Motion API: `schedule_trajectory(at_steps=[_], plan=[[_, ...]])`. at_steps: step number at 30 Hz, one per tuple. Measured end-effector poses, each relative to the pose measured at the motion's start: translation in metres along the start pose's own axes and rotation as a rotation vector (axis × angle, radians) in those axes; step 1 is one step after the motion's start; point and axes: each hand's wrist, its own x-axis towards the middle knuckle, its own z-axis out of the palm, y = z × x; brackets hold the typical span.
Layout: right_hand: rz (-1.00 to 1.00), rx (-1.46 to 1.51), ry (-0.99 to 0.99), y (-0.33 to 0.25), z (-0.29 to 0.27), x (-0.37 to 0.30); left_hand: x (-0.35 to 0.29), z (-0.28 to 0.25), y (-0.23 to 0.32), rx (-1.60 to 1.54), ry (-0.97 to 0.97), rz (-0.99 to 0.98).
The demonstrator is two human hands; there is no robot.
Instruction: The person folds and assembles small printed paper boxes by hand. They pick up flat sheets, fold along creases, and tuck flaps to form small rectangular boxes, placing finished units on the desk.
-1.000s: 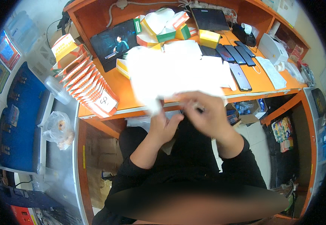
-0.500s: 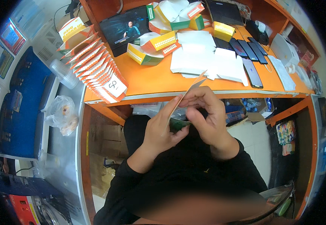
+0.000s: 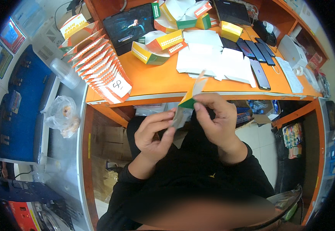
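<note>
Fig.: both hands now below the orange desk (image 3: 156, 82) edge, w/ the flat carton blank (image 3: 188, 102) lifted off it. Left hand (image 3: 154, 133) pinches its lower end, right hand (image 3: 213, 121) its middle; folding appears begun.

Both forearms rise in black sleeves; left hand (image 3: 154, 133) and right hand (image 3: 216, 121) meet, fingers (image 3: 204, 104) curled and pinching.
</note>
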Motion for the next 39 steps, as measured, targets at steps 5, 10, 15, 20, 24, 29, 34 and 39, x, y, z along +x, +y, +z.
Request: schedule_trajectory(at_steps=[5, 10, 15, 20, 24, 29, 34, 39], plan=[[-0.086, 0.039, -0.156, 0.000, 0.014, -0.009, -0.008, 0.005, -0.003, -0.071, 0.180, -0.115], [-0.048, 0.109, -0.196, 0.001, 0.014, -0.018, -0.015, 0.008, -0.006, 0.039, 0.133, -0.023], [-0.039, 0.128, -0.253, 0.002, 0.009, -0.021, -0.017, 0.006, -0.003, 0.023, 0.150, -0.015], [0.083, 0.312, -0.230, 0.008, 0.007, -0.024, -0.016, 0.003, 0.003, 0.090, 0.009, 0.058], [0.079, 0.394, -0.259, 0.013, 0.005, -0.025, -0.019, 0.001, 0.010, 0.112, -0.017, -0.039], [0.020, 0.294, -0.251, 0.015, 0.005, -0.023, -0.014, 0.001, 0.012, 0.316, -0.019, 0.032], [0.105, 0.313, -0.270, 0.019, 0.004, -0.023, -0.009, 0.001, 0.012, 0.382, -0.097, 0.073], [0.209, 0.427, -0.354, 0.022, 0.002, -0.024, -0.010, -0.005, 0.015, 0.224, -0.191, 0.015]])
